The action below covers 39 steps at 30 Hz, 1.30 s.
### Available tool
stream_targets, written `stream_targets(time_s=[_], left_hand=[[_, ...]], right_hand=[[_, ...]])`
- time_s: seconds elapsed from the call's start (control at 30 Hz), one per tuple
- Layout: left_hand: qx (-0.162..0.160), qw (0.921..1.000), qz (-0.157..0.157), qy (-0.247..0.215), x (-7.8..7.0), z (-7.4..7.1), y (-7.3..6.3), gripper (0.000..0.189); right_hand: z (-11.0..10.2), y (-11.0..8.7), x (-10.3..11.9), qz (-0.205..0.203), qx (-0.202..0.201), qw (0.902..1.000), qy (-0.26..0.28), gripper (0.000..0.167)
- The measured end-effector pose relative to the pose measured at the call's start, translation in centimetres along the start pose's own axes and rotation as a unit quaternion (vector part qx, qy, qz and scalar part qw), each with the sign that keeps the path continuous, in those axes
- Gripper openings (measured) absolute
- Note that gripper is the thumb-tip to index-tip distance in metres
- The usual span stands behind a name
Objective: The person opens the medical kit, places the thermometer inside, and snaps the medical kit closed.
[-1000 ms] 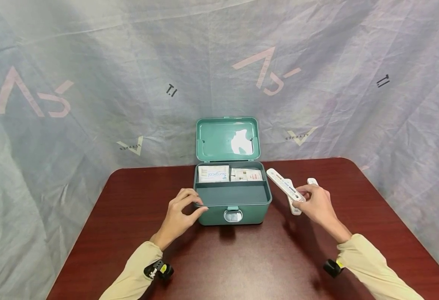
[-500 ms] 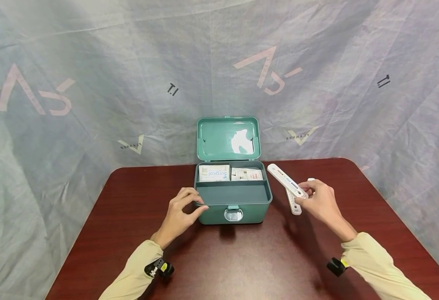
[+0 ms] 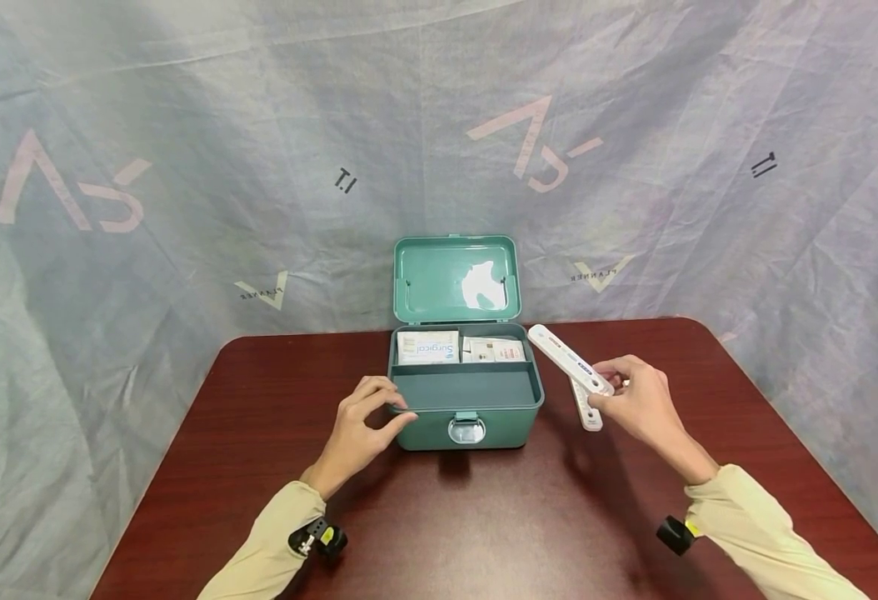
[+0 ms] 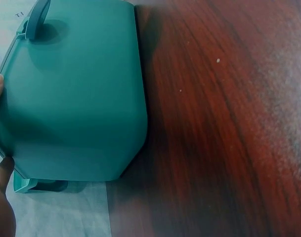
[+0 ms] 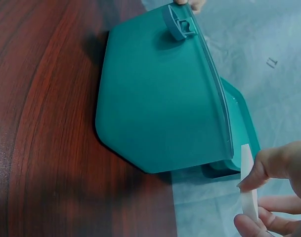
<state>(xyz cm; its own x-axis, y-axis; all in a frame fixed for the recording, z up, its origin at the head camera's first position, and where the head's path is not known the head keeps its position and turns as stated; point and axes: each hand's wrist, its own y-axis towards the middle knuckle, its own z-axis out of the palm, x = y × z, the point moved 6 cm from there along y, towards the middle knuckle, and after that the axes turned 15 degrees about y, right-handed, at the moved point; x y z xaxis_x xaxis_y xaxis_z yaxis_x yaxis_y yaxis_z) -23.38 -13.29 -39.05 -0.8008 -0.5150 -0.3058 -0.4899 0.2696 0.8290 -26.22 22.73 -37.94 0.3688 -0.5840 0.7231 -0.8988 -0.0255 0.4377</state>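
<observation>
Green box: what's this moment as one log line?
left hand: gripping green box; right hand: holding white strip; lid: open; second strip: on table

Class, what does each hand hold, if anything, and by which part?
Right hand: upper white strip, by its near end. Left hand: green box, by its front left rim corner.
</observation>
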Motion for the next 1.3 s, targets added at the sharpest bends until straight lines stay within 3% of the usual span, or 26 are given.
stream_targets(time_s=[1.3], left_hand=[[0.001, 0.9999, -0.008, -0.007, 0.0, 0.1, 0.1, 0.027]], right_hand=[[2.3, 1.7, 2.0, -0.018, 0.085, 0.995, 0.049, 0.034]])
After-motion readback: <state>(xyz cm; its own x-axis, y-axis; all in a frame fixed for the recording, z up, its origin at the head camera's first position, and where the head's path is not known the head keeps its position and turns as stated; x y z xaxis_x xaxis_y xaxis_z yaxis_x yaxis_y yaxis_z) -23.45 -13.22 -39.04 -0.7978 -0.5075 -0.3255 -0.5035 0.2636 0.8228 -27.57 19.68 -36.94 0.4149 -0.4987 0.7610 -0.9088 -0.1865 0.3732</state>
